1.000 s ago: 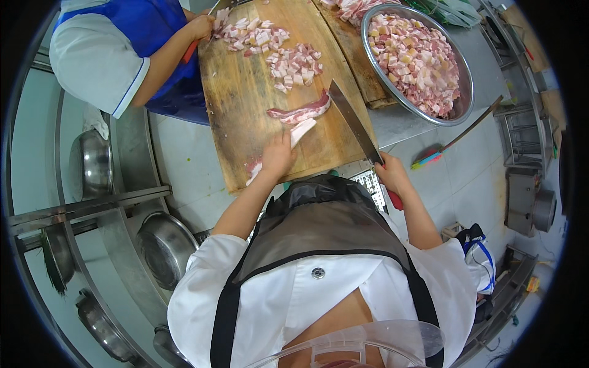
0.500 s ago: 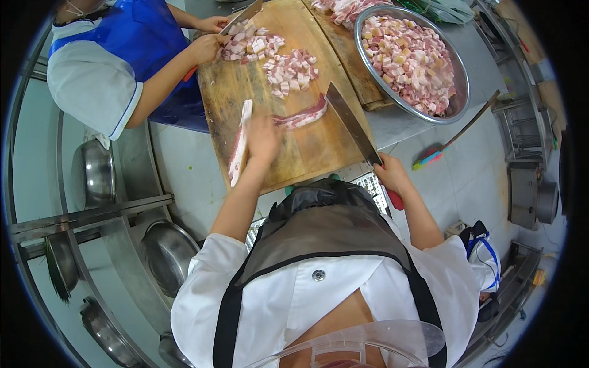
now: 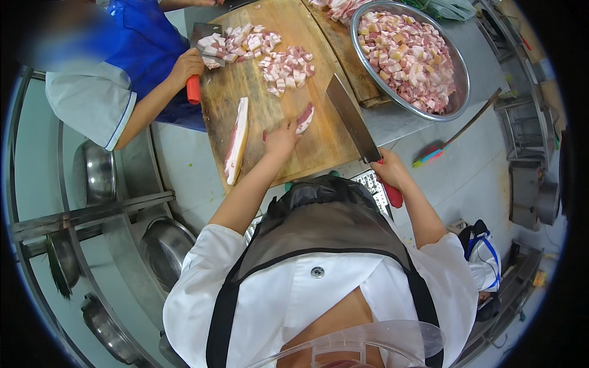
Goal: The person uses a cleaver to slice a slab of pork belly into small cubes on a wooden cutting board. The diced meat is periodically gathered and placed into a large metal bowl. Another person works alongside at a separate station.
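Observation:
My left hand [image 3: 282,138] is closed over a strip of pork belly [image 3: 305,118] on the wooden cutting board [image 3: 310,34]. The strip's far end sticks out past my fingers, and its middle is hidden under them. To the left of that hand lies a second, pale pork strip [image 3: 237,144], untouched. In my right hand [image 3: 392,169] is the red handle of a cleaver [image 3: 354,119]. Its blade points forward along the board's right edge, apart from the meat. Diced pork [image 3: 287,69] sits in a heap farther up the board.
At the left, a co-worker's hand [image 3: 187,66] grips another cleaver [image 3: 204,35] beside more pork cubes [image 3: 248,42]. A steel bowl [image 3: 464,76] heaped with diced pork stands at the far right, next to a second board [image 3: 362,80]. Metal pans [image 3: 167,251] stand on shelving at the left.
My left hand has moved right, from beside the pale strip onto the other strip. The co-worker's cleaver has come down left beside the cubes, and their other hand has moved away from the meat.

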